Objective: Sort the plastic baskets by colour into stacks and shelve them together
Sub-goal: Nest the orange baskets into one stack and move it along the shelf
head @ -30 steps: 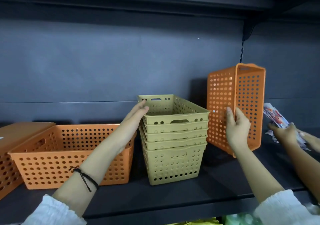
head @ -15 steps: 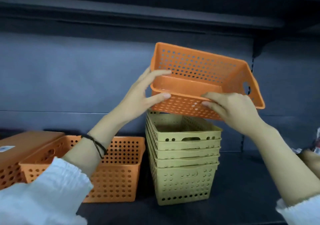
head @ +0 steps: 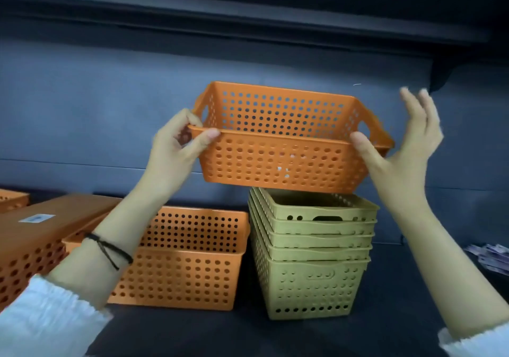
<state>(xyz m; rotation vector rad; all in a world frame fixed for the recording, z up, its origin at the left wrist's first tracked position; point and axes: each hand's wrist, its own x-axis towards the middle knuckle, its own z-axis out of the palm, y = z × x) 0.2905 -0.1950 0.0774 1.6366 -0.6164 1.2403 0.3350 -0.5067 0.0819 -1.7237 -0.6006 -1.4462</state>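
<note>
An orange perforated basket (head: pixel 275 158) hangs level in the air, just above a stack of several olive-green baskets (head: pixel 311 282) on the dark shelf (head: pixel 275 337). My left hand (head: pixel 176 150) pinches the basket's left front corner at the rim. At the basket's right end is my right hand (head: pixel 405 158), its thumb resting on the front rim and its fingers spread upward, apart from the basket. A second orange basket (head: pixel 187 274) stands upright on the shelf, left of the olive stack.
An orange box with a flat lid and a label (head: pixel 33 235) sits at the far left, with another orange piece (head: pixel 11 199) behind it. Printed packets (head: pixel 493 257) lie at the right edge. The upper shelf (head: pixel 248 18) overhangs closely above.
The orange basket went from standing on end at the right to being lifted, turned level and carried above the olive stack. My left hand took its left corner; my right hand's fingers have opened.
</note>
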